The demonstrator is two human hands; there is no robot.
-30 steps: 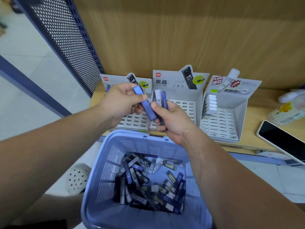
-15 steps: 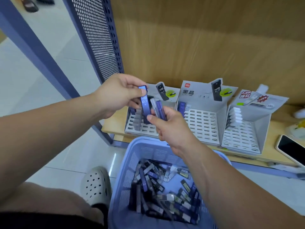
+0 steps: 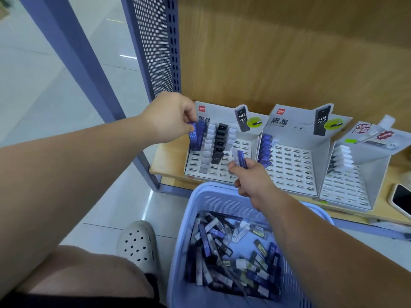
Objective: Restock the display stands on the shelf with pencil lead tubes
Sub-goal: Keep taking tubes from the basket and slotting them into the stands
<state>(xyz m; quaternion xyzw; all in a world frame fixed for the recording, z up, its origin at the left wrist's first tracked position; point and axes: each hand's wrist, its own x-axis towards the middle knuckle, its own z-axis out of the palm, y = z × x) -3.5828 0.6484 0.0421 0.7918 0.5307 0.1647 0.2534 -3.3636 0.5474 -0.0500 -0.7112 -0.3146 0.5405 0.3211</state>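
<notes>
Three white slotted display stands sit on the wooden shelf: left stand (image 3: 243, 152), middle stand (image 3: 295, 165), right stand (image 3: 347, 187). My left hand (image 3: 171, 117) pinches a blue lead tube marked HB 0.7 (image 3: 194, 138) upright over the left stand's leftmost column, beside columns of white and black tubes. My right hand (image 3: 250, 177) holds two tubes (image 3: 239, 158), one blue and one white, in front of the left stand's right half. Below it a lilac basket (image 3: 178, 252) holds several loose tubes (image 3: 231, 247). Blue tubes fill the middle stand's left column, white ones the right stand's.
A perforated blue shelf side panel (image 3: 155, 47) rises left of the stands. A phone (image 3: 401, 202) lies on the shelf at the far right. My knee and a white clog (image 3: 139, 243) rest on the tiled floor left of the basket.
The view has swung left. My left hand carried the blue tube away from my right hand and down to the left stand's left column. My right hand dropped slightly, still holding two tubes.
</notes>
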